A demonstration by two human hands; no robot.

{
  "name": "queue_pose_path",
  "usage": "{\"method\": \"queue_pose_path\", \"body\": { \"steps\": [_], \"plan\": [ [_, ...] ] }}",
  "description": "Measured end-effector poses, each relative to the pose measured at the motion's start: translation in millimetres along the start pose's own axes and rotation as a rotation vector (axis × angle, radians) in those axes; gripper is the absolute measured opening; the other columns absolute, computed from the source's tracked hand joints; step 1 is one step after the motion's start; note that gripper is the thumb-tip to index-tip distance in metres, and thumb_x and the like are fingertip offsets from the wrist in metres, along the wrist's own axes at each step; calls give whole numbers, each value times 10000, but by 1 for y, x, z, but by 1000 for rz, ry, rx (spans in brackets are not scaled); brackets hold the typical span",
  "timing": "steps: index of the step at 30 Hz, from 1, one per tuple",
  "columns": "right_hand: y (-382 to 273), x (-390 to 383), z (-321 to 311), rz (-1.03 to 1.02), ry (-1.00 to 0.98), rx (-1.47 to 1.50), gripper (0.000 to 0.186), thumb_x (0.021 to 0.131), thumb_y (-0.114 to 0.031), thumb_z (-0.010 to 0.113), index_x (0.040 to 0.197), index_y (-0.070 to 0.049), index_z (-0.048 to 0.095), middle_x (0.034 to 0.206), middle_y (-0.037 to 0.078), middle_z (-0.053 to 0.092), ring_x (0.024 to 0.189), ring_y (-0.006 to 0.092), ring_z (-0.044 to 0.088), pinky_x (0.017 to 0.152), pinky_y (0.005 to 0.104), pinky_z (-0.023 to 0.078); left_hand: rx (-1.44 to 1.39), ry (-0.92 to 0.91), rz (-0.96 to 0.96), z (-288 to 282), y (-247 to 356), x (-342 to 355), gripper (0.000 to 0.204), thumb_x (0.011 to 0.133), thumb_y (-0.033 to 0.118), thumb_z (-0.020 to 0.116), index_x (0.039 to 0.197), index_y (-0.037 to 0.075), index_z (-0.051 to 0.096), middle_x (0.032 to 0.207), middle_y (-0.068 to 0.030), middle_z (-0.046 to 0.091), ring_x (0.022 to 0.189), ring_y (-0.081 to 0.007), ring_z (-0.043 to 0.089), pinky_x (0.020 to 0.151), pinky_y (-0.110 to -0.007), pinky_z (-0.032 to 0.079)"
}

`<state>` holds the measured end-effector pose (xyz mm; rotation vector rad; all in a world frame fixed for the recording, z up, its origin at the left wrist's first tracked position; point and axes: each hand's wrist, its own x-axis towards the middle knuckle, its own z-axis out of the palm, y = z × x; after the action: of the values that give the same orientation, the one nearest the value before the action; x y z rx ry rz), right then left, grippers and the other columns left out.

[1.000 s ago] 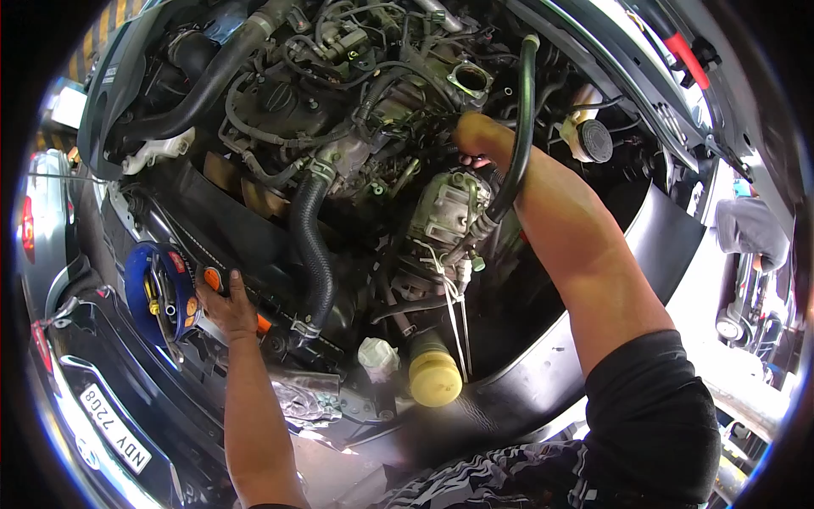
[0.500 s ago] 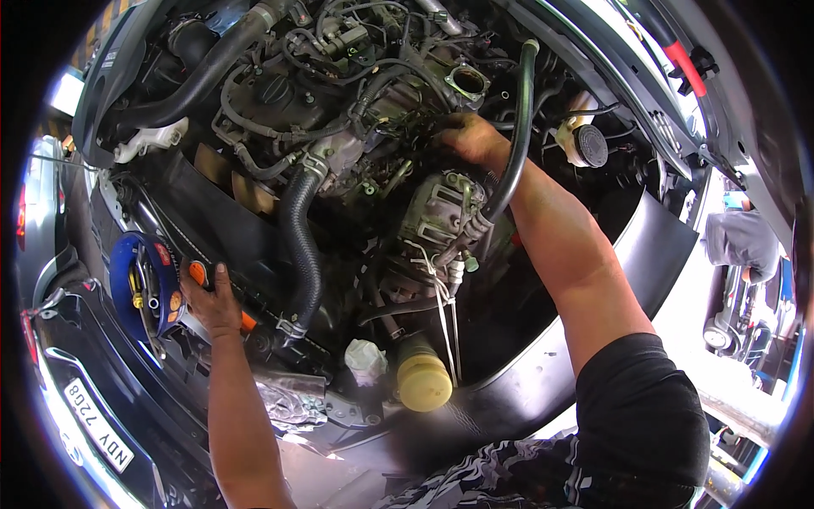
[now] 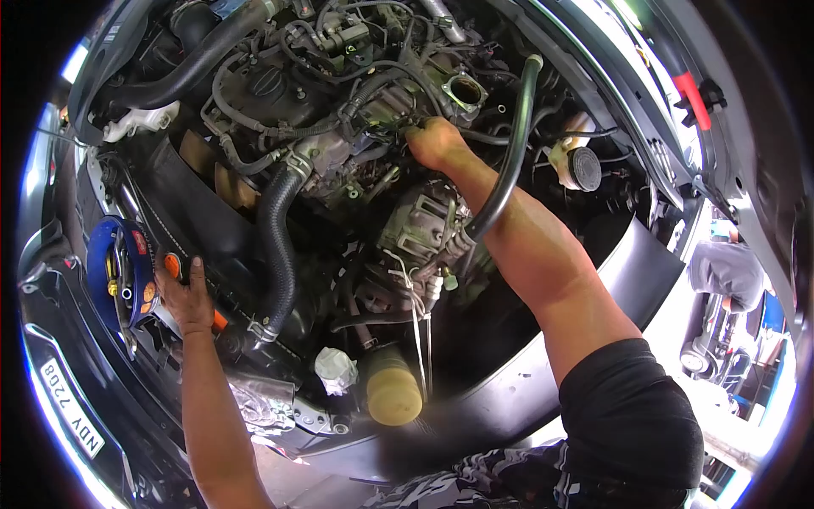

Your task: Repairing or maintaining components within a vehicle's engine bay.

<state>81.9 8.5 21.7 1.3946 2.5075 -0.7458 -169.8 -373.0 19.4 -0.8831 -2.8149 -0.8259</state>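
My right hand (image 3: 437, 145) reaches deep among the engine parts, below a round metal opening (image 3: 465, 91). Its fingers are curled, with their tips hidden between hoses and dark metal, so what they grip does not show. The engine (image 3: 335, 153) is greasy and exposed. My left hand (image 3: 187, 302) lies on the front edge of the engine bay with its fingers spread. Beside it stands a round blue holder (image 3: 104, 270) containing several hand tools, and an orange piece shows at the fingers. A black hose (image 3: 511, 161) arches over my right forearm.
A ribbed radiator hose (image 3: 287, 237) runs toward the front. A compressor-like unit (image 3: 415, 227) hangs tied with white cord. Near me are a yellowish cylinder (image 3: 393, 399) and crumpled white material (image 3: 337, 371). A black-capped reservoir (image 3: 584, 168) stands at right; a person (image 3: 727, 273) is beyond the car.
My right hand has moved leftward among the engine parts, and its fingers look more curled. My left hand keeps its place beside the blue holder. The whole view has shifted slightly.
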Motion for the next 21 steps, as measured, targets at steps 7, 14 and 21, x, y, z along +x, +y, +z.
{"method": "queue_pose_path", "body": {
  "steps": [7, 14, 21],
  "plan": [
    [34, 23, 12, 29, 89, 215, 284, 836, -207, 451, 968, -46, 644, 1002, 244, 640, 988, 394, 606, 844, 432, 482, -39, 1, 40, 1, -2, 0, 712, 834, 375, 662, 1361, -1, 365, 1333, -209, 436, 1242, -359, 413, 1063, -417, 307],
    [58, 16, 27, 224, 119, 1015, 299, 831, -188, 450, 906, 64, 592, 846, 191, 642, 755, 290, 658, 659, 399, 522, -30, -18, -11, 3, -4, 0, 717, 845, 395, 645, 1364, -8, 359, 1341, -209, 433, 1260, -354, 406, 1069, -408, 303],
    [47, 18, 24, -55, 65, 365, 229, 852, -139, 430, 905, -7, 610, 930, 219, 640, 718, 316, 655, 660, 402, 538, -22, -22, 29, 2, 5, 2, 722, 840, 362, 656, 1360, -35, 349, 1336, -224, 434, 1258, -364, 401, 1071, -411, 298]
  ]
}}
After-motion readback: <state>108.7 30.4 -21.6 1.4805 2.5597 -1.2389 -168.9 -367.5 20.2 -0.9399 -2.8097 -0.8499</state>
